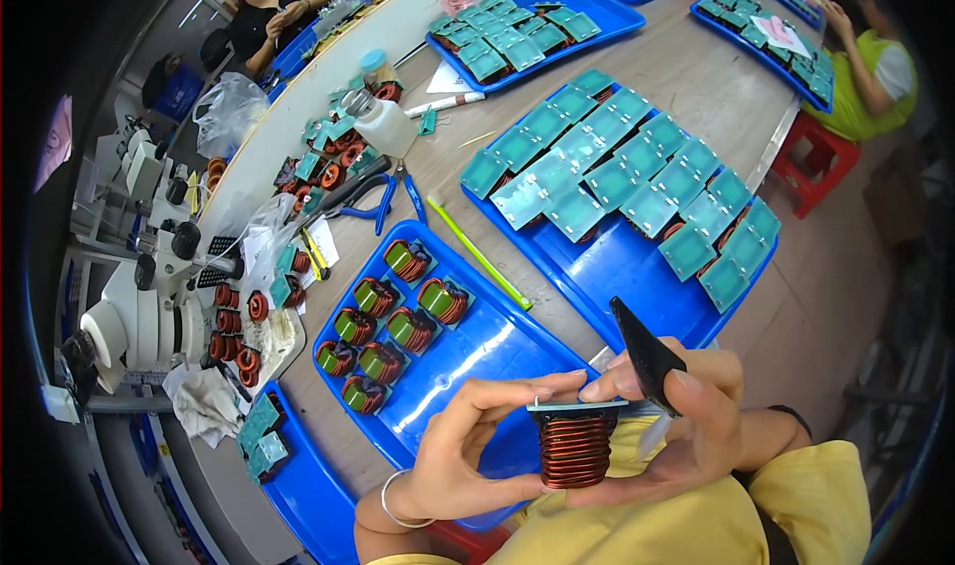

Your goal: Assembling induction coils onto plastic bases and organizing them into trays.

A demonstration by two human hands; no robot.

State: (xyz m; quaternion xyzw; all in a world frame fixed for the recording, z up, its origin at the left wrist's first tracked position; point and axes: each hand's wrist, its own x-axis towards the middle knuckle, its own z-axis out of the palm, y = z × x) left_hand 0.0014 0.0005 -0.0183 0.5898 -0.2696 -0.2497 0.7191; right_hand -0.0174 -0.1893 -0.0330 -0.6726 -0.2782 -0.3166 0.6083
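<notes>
Near the lower middle, a coil wound with copper wire point(575, 451) sits under a small thin board point(577, 406), seen edge-on. My left hand point(463, 446) pinches it, thumb at the coil's lower end and fingers along the board's edge. From the other side my right hand point(696, 426) grips the same piece, with fingertips at the board and under the coil. A black tapered tool point(647, 358) is also held in my right hand, its point up and to the left; its exact kind is unclear. The piece is above the near blue tray point(487, 366).
Several coils with green tops point(410, 328) stand in the near tray. The large blue tray point(607, 277) holds rows of teal boards point(572, 167). A green stick point(482, 257), blue-handled pliers point(373, 207) and a bottle point(383, 127) lie or stand beyond. Two people sit farther off.
</notes>
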